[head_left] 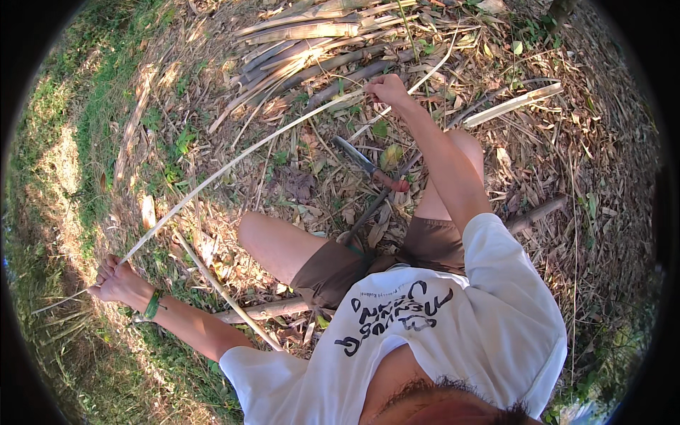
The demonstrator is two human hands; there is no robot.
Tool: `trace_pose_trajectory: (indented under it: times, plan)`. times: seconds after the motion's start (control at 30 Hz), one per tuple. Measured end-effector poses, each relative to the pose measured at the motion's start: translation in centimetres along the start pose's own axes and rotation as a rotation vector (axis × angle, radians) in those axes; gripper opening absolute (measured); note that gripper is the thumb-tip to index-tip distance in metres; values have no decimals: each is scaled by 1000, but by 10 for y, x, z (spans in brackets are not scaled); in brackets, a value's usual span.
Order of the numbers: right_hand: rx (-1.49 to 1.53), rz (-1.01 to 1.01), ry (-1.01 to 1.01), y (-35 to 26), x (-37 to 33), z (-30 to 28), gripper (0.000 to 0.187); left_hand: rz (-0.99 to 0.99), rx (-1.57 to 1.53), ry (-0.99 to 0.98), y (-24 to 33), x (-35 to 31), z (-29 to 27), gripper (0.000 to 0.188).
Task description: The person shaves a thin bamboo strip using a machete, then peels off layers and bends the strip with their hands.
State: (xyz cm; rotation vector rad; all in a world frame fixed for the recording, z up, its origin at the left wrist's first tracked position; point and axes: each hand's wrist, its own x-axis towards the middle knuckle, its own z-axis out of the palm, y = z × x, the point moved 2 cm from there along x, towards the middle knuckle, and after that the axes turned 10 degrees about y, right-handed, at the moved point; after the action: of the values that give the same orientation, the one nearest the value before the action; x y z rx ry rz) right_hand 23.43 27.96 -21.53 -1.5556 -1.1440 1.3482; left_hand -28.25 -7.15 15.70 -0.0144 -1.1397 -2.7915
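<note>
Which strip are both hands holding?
The long, pale strip stretched between the left hand and right hand; the piled strips lie unheld.

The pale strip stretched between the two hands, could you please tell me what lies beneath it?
Beneath the pale strip, leaf litter and scattered green plants show along its edges. Whatever lies directly behind its width is covered; the left hand hides more ground.

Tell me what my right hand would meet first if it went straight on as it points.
Probably the pile of split bamboo, ahead of your right hand, though depth is unclear and it might pass above.
</note>
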Motion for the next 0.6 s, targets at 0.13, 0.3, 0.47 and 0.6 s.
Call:
trace_pose_trajectory:
  times: [0.13, 0.3, 0.47, 0.6]
  plan:
    - [95, -17, -30, -3, 8, -13, 20, -46, 62, 52, -22, 34, 16, 54]
    - [-617, -516, 179, -36, -12, 4, 51, 44, -22, -106, -30, -52, 44, 60]
    - [48, -681, -226, -186, -98, 50, 37, 366, -31, -401, -48, -117, 89, 59]
    - [425, -862, -380, -298, -182, 52, 41, 476, 131, -788, -102, -166, 101, 51]
